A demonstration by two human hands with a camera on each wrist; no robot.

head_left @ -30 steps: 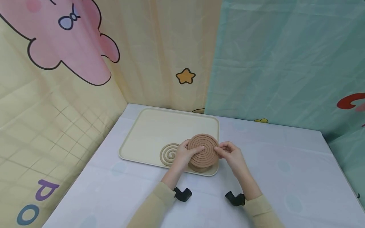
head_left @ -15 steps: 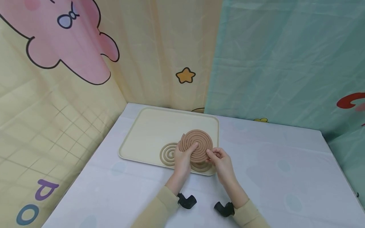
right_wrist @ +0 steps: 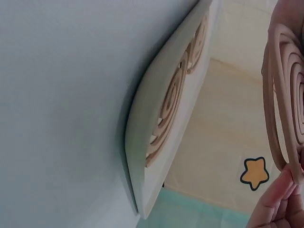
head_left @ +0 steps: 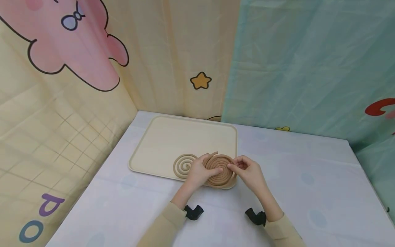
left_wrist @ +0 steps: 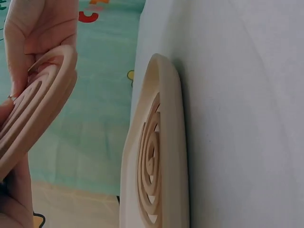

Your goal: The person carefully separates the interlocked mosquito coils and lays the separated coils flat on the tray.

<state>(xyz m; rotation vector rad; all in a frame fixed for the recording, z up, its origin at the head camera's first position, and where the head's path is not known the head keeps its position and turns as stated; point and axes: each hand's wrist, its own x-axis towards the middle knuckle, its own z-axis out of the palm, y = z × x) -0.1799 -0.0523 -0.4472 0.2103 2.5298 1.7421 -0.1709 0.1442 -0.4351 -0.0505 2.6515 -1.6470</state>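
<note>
In the head view my left hand holds a brown mosquito coil above the front right of a cream tray, its thumb pressed on the coil's middle. My right hand pinches the right edge between thumb and finger. In the right wrist view one outer ring of the held coil stands apart from the rest, with a gap between. A loose end sticks out at the coil's far side. Another mosquito coil lies flat on the tray at the left; one more tray coil lies below the hands.
The tray rests on a white cloth-covered table. A pale yellow curtain and a teal curtain hang behind it. Black camera mounts sit at both wrists.
The held coil shifted left and up, then came back right and lower. Its rings have loosened, and an end now sticks out at the far side. My right hand moved left, then right again.
</note>
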